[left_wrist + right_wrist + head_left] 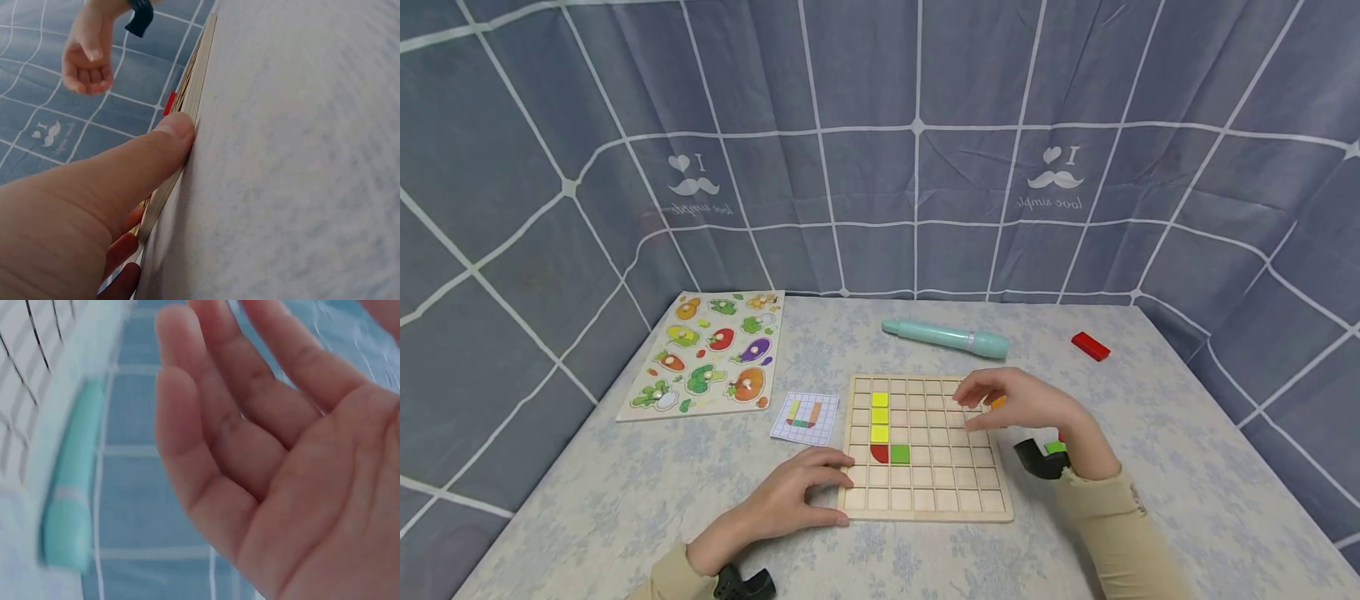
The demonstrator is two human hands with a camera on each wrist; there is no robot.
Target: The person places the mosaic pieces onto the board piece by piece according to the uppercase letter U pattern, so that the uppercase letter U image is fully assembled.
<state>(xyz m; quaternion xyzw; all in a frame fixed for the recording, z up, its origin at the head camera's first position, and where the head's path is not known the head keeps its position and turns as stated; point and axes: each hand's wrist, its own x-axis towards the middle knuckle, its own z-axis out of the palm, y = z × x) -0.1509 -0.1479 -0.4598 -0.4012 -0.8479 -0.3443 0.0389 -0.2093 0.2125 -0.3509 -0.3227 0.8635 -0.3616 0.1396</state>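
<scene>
A wooden grid board (940, 498) lies flat on the table. In its left part, three yellow squares (880, 433) run in a column above a red quarter-round piece (880, 454), with a green square (899, 454) beside the red one. My left hand (782, 492) rests at the board's left edge, fingertips on the rim; the thumb (178, 128) presses against the side near the front corner. Over the board's right part hovers my right hand (1026, 400), fingers loosely bent and apart. The right wrist view shows its palm (325, 487) holding nothing.
A pattern card (805, 418) lies left of the board, near a vegetable puzzle (700, 354). Behind the board is a turquoise pen-shaped tube (947, 336). A red block (1090, 346) sits back right; an orange piece (998, 402) and green piece (1056, 447) are partly hidden by the right arm.
</scene>
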